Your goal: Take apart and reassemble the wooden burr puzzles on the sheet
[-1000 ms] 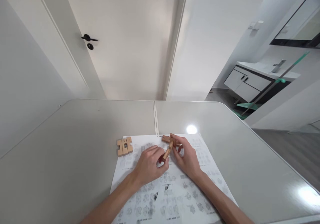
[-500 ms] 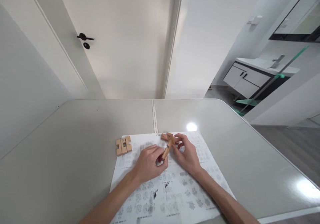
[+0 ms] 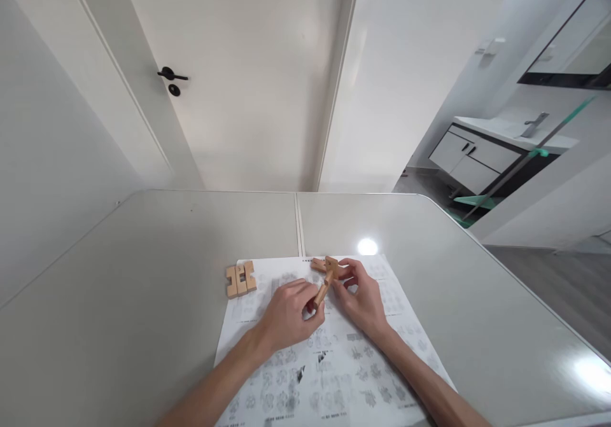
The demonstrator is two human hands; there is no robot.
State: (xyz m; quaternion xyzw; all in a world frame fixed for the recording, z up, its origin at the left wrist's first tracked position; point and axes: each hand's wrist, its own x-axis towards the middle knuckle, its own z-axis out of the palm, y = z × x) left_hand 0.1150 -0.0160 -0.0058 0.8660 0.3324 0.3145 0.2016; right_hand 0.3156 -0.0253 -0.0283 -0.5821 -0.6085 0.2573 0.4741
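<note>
Near the top of a printed paper sheet [image 3: 334, 376], my left hand [image 3: 292, 309] pinches a notched wooden puzzle piece [image 3: 321, 294] that slants up to the right. Its upper end meets, or nearly meets, the crossed wooden puzzle pieces [image 3: 331, 266]; contact is hard to tell. My right hand [image 3: 359, 294] has thumb and fingers closed on the right side of those crossed pieces, partly hiding them. Left of the hands, three notched wooden blocks [image 3: 241, 279] stand side by side at the sheet's upper left corner.
The sheet, printed with small diagrams, lies on a pale table [image 3: 157, 287] with a seam down its far half. Beyond the table's far edge is a white door with a black handle [image 3: 172, 76]. A sink cabinet [image 3: 482, 153] stands in a room at the right.
The crossed pieces are turned slightly in my right hand, and the piece in my left hand sits a little steeper beside them. The whole view has shifted slightly.
</note>
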